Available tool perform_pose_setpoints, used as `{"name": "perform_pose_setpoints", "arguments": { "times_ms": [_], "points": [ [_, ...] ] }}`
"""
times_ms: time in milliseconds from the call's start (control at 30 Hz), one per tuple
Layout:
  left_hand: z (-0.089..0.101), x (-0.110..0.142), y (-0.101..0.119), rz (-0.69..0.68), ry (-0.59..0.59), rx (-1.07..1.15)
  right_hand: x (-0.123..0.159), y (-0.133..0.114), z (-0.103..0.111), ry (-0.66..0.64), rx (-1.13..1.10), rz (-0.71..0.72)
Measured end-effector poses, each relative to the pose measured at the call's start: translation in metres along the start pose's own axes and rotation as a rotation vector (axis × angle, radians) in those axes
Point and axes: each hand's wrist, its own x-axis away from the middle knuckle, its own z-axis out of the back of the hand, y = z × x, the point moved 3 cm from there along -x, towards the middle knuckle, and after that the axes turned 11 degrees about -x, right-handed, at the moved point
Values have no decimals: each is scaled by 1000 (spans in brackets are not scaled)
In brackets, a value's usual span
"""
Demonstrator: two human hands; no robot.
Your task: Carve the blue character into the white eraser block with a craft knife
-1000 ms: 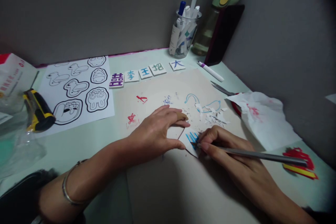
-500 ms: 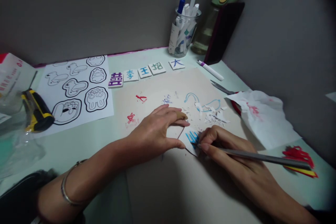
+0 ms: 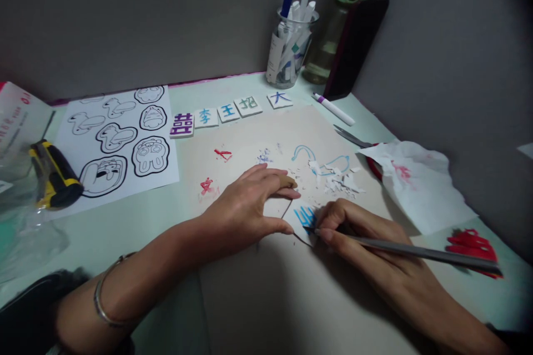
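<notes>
My left hand point(image 3: 245, 208) rests on a small white block point(image 3: 300, 221) marked with blue strokes, fingers spread and pressing its left edge to the beige board point(image 3: 266, 283). My right hand point(image 3: 353, 233) is closed in a pen grip on a long grey carving tool point(image 3: 416, 251). The tool's tip touches the blue marking on the block. White shavings point(image 3: 339, 180) lie scattered just beyond the block.
A row of small character tiles point(image 3: 227, 112) sits at the board's far edge. A sheet of outlined stickers point(image 3: 116, 141) and a yellow-black utility knife point(image 3: 52, 175) lie left. A jar of markers point(image 3: 290, 47), a bottle, scissors point(image 3: 352, 138), crumpled paper point(image 3: 412, 177) and red cut-outs point(image 3: 472, 244) are right.
Both hands stay on the block with only slight shifts. The whole view has drifted a little as my head moved.
</notes>
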Motion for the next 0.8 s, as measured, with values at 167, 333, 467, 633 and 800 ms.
{"name": "perform_pose_setpoints", "arguments": {
  "times_ms": [167, 333, 467, 633, 800],
  "points": [
    [0, 0, 0, -5, 3, 1, 1, -1, 1, -24, 6, 16],
    [1, 0, 0, 2, 4, 15, 1, -2, 1, -32, 6, 14],
    [1, 0, 0, 13, -4, 15, 2, -3, 1, -32, 4, 16],
    [1, 0, 1, 18, -10, -5, 3, -2, 1, -46, 12, 3],
    [1, 0, 1, 20, -8, -2, 4, -1, 2, -54, 18, -5]
  ]
}}
